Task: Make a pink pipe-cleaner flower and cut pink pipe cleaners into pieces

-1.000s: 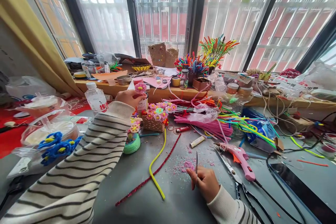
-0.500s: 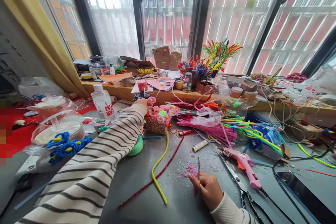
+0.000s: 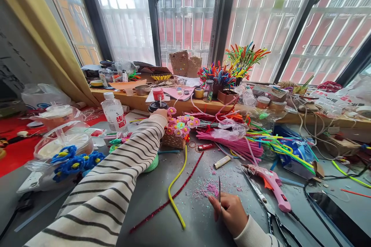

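Note:
My left hand (image 3: 161,113) reaches far forward beside a black-lidded cup (image 3: 156,105) and the pink flowers (image 3: 180,125) in a brown box (image 3: 174,141). A single pink flower (image 3: 171,111) stands right by its fingers, which are mostly hidden, so whether it holds that flower is unclear. My right hand (image 3: 232,212), low at the front, is closed around small scissors (image 3: 219,191), their thin dark blades pointing up. Just left of the blades lie pink fluff trimmings (image 3: 211,190). A yellow pipe cleaner (image 3: 174,189) crosses a dark red glittery one (image 3: 165,205) between my arms.
On the right lie large scissors (image 3: 262,198), a pink glue gun (image 3: 274,189) and a phone (image 3: 339,216). Bundled pink pipe cleaners (image 3: 232,142), a lighter (image 3: 222,162) and a red tube (image 3: 205,146) lie farther back. A bottle (image 3: 113,114) and blue flowers (image 3: 74,162) stand left.
My left hand has shifted slightly right, close by the black-lidded cup and pink flower. My right hand stays nearly still with the scissors. The whole view has shifted a little.

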Demonstrator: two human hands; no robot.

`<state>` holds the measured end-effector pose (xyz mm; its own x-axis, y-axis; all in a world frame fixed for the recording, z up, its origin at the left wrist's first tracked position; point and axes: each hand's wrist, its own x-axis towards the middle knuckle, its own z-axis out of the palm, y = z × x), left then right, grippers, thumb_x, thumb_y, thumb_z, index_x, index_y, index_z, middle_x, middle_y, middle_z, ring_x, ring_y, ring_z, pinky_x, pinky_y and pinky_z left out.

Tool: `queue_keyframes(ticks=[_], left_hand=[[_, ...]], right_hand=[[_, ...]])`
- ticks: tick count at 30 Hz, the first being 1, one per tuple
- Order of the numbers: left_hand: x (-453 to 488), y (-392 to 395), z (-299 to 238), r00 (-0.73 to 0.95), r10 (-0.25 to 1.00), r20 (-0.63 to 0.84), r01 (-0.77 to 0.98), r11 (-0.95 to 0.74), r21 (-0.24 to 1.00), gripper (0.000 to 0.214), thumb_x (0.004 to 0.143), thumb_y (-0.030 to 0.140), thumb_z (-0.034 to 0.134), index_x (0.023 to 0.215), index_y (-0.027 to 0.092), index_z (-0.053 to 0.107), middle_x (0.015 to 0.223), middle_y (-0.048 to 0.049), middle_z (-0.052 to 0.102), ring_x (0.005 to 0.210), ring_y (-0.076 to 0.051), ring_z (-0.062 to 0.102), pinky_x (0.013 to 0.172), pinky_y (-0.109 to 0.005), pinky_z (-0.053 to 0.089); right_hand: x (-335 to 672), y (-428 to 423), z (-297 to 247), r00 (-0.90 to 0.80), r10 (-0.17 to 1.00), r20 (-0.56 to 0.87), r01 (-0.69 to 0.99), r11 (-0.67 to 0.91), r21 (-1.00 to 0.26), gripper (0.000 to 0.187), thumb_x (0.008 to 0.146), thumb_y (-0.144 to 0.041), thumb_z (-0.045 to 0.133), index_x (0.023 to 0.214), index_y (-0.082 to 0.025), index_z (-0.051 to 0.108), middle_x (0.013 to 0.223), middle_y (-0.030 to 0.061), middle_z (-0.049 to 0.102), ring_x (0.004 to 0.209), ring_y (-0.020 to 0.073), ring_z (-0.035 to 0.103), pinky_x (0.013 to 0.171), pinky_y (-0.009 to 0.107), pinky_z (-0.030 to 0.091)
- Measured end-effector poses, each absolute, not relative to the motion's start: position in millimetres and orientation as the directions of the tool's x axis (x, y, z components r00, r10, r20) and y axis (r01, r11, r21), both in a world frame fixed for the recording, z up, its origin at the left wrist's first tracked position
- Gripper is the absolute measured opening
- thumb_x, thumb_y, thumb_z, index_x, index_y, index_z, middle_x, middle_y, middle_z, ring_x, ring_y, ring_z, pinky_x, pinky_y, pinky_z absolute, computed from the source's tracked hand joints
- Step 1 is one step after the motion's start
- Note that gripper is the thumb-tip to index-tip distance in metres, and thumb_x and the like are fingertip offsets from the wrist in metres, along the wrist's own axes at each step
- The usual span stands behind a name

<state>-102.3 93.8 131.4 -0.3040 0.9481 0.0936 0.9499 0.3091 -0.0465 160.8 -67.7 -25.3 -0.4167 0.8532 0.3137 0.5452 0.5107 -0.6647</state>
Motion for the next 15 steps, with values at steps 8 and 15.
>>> queue_keyframes(ticks=[8, 15], left_hand=[[-100.7, 92.9, 123.8, -0.334, 0.942, -0.028, 0.941, 0.332, -0.062, 0.033, 0.069, 0.031, 0.049, 0.093, 0.009, 0.052, 0.094, -0.0129, 0.056, 0.087, -0.022, 0.052, 0.070, -0.036, 0.041], [-108.0, 87.8, 131.1, -0.226, 0.974, -0.035, 0.970, 0.228, 0.086, 0.028, 0.065, 0.024, 0.054, 0.092, 0.016, 0.052, 0.090, -0.0039, 0.058, 0.085, -0.017, 0.052, 0.073, -0.028, 0.041]], right_hand=[[159.7, -66.3, -28.1, -0.427, 0.856, 0.293, 0.553, 0.503, -0.664, 0.060, 0.079, -0.046, 0.027, 0.035, -0.018, 0.058, 0.040, 0.0015, 0.050, 0.043, 0.0084, 0.049, 0.048, 0.018, 0.035], [160.4, -66.1, -27.7, -0.442, 0.859, 0.260, 0.564, 0.491, -0.664, 0.062, 0.078, -0.048, 0.025, 0.036, -0.016, 0.059, 0.041, 0.0023, 0.050, 0.044, 0.0086, 0.049, 0.048, 0.018, 0.034]])
